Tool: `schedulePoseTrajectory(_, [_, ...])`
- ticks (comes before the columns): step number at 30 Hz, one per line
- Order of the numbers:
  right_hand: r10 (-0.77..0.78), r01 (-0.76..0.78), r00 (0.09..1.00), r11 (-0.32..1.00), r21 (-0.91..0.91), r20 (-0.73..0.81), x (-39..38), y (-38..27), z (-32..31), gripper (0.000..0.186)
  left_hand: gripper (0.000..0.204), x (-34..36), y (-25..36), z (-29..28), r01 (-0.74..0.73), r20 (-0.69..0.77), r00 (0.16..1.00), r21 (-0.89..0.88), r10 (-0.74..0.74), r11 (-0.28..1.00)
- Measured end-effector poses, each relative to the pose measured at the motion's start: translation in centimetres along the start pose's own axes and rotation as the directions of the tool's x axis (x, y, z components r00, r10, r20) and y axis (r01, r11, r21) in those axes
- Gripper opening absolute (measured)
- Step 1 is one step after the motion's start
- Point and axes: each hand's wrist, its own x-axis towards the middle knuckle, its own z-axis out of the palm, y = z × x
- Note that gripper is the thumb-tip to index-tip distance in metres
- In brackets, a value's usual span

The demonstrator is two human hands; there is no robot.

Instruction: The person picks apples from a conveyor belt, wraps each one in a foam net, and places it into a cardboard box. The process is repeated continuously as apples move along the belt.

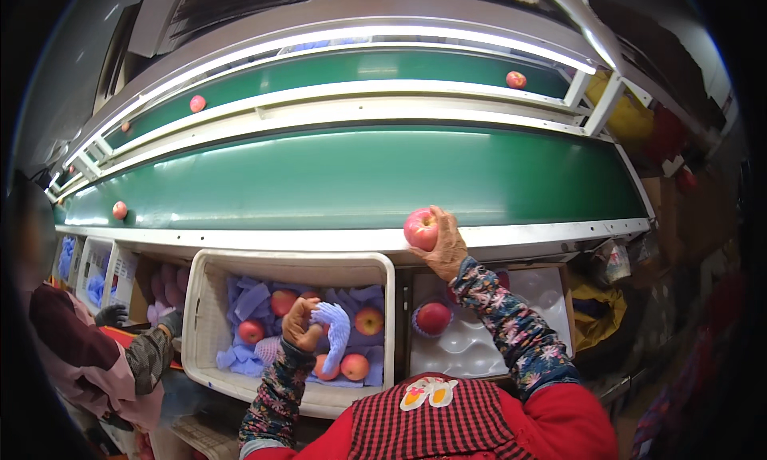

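Observation:
My right hand (447,251) is closed around a red apple (419,230), held at the white near edge of the green conveyor belt (319,176). Over the white plastic crate (192,320), my left hand (300,326) has its fingers curled, pinching a blue foam net sleeve (336,344) that droops to the right. Below it in the crate lie several apples (368,321) among blue foam nets, along with a pink foam net (268,350). Under my right forearm is a box with a white moulded tray (547,296); one netted apple (432,319) sits in it.
A single apple (120,211) lies far left on the near belt. Others, including one apple (516,80), ride the raised back belt (383,65) under a light strip. At left a co-worker's gloved hand (170,324) is near more crates. A yellow bag (601,310) lies right of the tray box.

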Motion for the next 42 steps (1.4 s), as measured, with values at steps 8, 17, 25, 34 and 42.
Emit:
schedulePoseTrajectory(8, [-0.272,0.223,0.95,0.933,0.282,0.151,-3.7,-8.2,-3.1,0.045,0.019,1.0,0.1,6.9,0.184,0.129,0.979,-0.248,-0.156,0.951])
schedulePoseTrajectory(17, [-0.094,-0.339,0.926,0.221,0.914,0.366,-11.9,-11.3,-6.0,0.041,0.027,-0.2,2.9,12.9,0.2,0.253,0.956,-0.19,-0.149,0.961])
schedulePoseTrajectory(25, [0.058,-0.133,0.987,-0.265,0.955,0.153,-12.9,-11.5,-8.7,0.018,0.029,0.4,4.6,14.1,0.208,0.547,0.834,-0.435,0.073,0.876])
schedulePoseTrajectory(34, [-0.152,-0.419,0.888,0.123,0.9,0.434,-12.4,-9.6,-11.7,0.051,0.047,2.2,3.2,11.7,0.411,0.624,0.778,-0.425,-0.067,0.806])
schedulePoseTrajectory(42, [0.092,0.018,0.972,0.888,0.459,-0.215,-12.0,-10.9,-9.4,0.022,0.024,-0.9,6.8,15.2,-0.579,0.266,0.815,0.33,0.515,0.745])
